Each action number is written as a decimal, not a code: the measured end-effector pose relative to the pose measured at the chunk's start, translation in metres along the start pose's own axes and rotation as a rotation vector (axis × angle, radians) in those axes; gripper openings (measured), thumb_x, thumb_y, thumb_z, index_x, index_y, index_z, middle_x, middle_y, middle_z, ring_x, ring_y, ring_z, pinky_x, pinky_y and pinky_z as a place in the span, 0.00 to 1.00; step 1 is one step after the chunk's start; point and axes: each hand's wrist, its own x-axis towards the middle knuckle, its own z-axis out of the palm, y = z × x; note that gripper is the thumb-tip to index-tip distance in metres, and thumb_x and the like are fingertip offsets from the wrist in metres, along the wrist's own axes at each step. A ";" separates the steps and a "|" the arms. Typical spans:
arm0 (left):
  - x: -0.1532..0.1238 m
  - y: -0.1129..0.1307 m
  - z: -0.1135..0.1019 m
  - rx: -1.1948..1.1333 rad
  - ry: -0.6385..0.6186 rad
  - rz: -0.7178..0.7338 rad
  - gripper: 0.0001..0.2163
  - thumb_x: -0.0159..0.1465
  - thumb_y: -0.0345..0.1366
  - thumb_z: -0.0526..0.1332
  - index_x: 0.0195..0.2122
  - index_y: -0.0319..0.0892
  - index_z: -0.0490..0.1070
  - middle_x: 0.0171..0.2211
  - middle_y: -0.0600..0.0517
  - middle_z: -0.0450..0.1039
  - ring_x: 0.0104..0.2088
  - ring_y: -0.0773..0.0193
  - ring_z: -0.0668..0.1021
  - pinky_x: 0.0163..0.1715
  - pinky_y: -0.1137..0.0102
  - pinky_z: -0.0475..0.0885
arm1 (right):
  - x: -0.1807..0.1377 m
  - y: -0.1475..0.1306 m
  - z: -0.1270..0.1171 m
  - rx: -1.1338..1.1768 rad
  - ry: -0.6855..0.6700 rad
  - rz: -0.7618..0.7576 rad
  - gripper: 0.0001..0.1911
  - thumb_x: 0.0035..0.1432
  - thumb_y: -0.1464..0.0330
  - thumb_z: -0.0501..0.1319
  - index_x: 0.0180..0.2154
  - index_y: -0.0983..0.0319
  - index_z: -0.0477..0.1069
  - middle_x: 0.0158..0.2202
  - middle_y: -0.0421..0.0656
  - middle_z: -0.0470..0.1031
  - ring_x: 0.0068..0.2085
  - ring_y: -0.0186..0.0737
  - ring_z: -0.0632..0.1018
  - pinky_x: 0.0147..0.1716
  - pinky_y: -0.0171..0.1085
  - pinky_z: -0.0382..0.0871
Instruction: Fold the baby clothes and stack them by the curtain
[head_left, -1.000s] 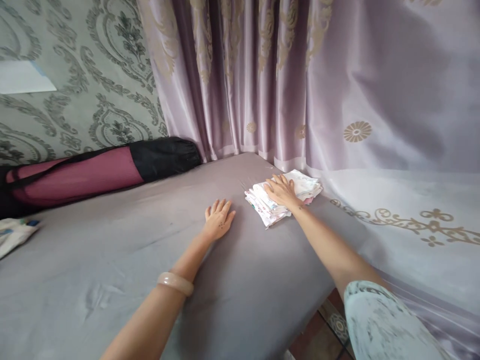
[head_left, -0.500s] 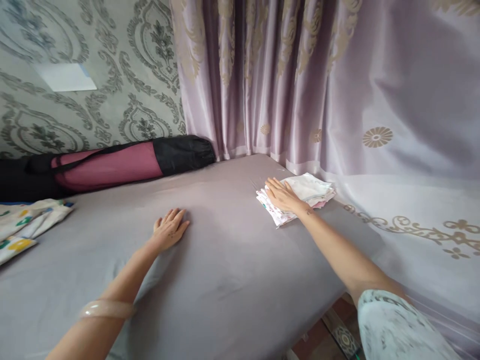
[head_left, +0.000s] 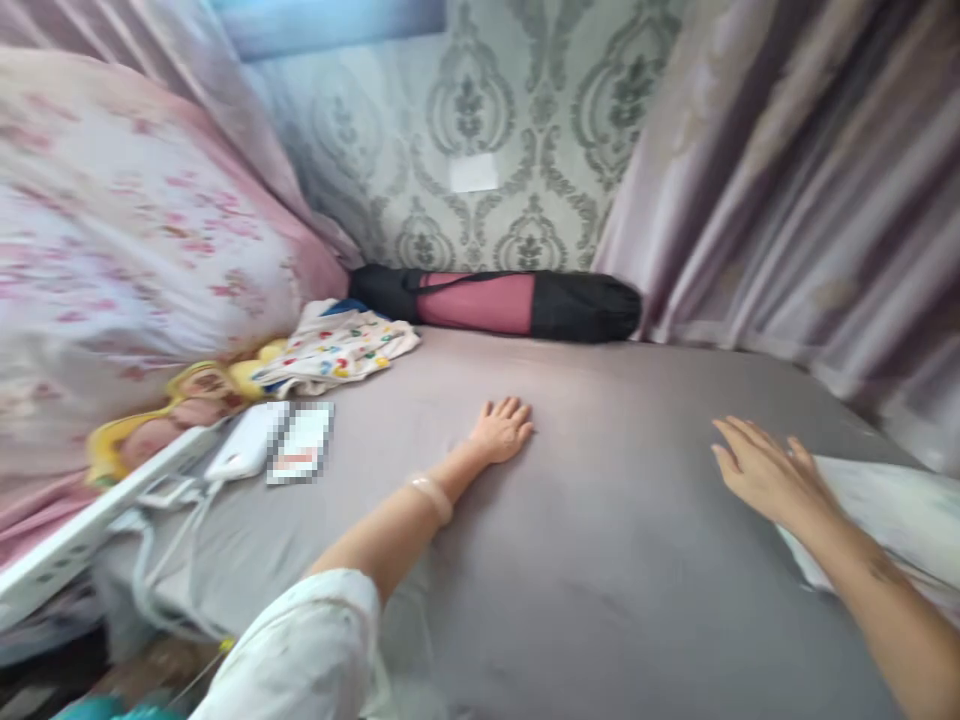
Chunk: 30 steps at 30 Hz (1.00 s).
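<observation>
My left hand (head_left: 504, 430) lies flat on the grey bed sheet (head_left: 600, 520), fingers spread, with nothing in it. A pale bangle (head_left: 430, 497) is on that wrist. My right hand (head_left: 769, 470) is open at the right, fingers stretched out, just off the left edge of the stack of folded white cloths (head_left: 892, 510). The hand and forearm hide part of the stack, and motion blurs its details. Whether the right hand touches the sheet or hovers over it, I cannot tell.
A black and pink rolled bag (head_left: 480, 303) lies along the patterned wall. At the left are a crumpled dotted garment (head_left: 341, 345), a white power bank (head_left: 251, 440), a pixelated card (head_left: 301, 445), cables and a white rail (head_left: 127, 500). Purple curtains (head_left: 720, 200) hang at the right.
The view has swung left, bringing the rail, garment and flowered fabric into sight. My right hand has come off the cloth stack to its left. My left hand remains flat on the sheet.
</observation>
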 end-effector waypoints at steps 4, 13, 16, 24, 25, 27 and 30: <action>-0.001 -0.005 0.001 -0.031 0.056 0.028 0.24 0.70 0.46 0.42 0.62 0.42 0.58 0.65 0.42 0.55 0.65 0.53 0.56 0.62 0.50 0.50 | 0.024 -0.078 0.037 0.146 -0.046 -0.184 0.28 0.62 0.62 0.42 0.59 0.64 0.63 0.62 0.51 0.62 0.61 0.50 0.65 0.58 0.55 0.58; 0.007 -0.036 -0.008 -0.322 0.044 -0.029 0.20 0.65 0.36 0.53 0.58 0.38 0.64 0.57 0.44 0.68 0.55 0.60 0.71 0.57 0.65 0.63 | 0.029 -0.215 0.054 0.238 -0.024 -0.308 0.31 0.64 0.61 0.37 0.60 0.67 0.62 0.63 0.53 0.61 0.63 0.53 0.62 0.59 0.57 0.55; -0.001 -0.068 -0.024 -0.410 0.110 -0.171 0.18 0.65 0.33 0.54 0.55 0.37 0.68 0.50 0.46 0.75 0.47 0.63 0.77 0.49 0.71 0.70 | 0.023 -0.219 0.055 0.204 0.002 -0.322 0.31 0.65 0.60 0.36 0.59 0.66 0.63 0.63 0.53 0.60 0.64 0.53 0.60 0.60 0.58 0.52; -0.067 -0.211 -0.099 -0.116 0.418 -0.655 0.16 0.63 0.26 0.51 0.47 0.36 0.74 0.47 0.43 0.75 0.49 0.60 0.75 0.51 0.68 0.67 | 0.019 -0.220 0.054 0.187 0.015 -0.306 0.32 0.65 0.61 0.34 0.60 0.68 0.62 0.64 0.53 0.59 0.64 0.52 0.58 0.61 0.57 0.50; -0.075 -0.226 -0.108 -0.073 0.433 -0.700 0.16 0.63 0.26 0.51 0.46 0.36 0.74 0.48 0.43 0.75 0.49 0.59 0.74 0.52 0.67 0.66 | 0.019 -0.221 0.053 0.189 0.016 -0.305 0.32 0.65 0.61 0.35 0.60 0.68 0.63 0.64 0.53 0.59 0.64 0.52 0.59 0.61 0.57 0.50; -0.090 -0.252 -0.124 0.012 0.447 -0.782 0.16 0.61 0.25 0.51 0.47 0.36 0.73 0.48 0.42 0.74 0.51 0.56 0.72 0.53 0.64 0.64 | 0.018 -0.222 0.052 0.196 0.015 -0.300 0.32 0.64 0.61 0.35 0.60 0.68 0.63 0.64 0.53 0.59 0.64 0.52 0.59 0.61 0.57 0.50; -0.105 -0.278 -0.139 0.117 0.429 -0.841 0.18 0.59 0.25 0.53 0.50 0.38 0.71 0.52 0.42 0.70 0.55 0.52 0.67 0.55 0.62 0.60 | 0.018 -0.222 0.052 0.206 0.014 -0.287 0.32 0.64 0.61 0.35 0.60 0.67 0.62 0.64 0.52 0.59 0.64 0.51 0.58 0.61 0.56 0.50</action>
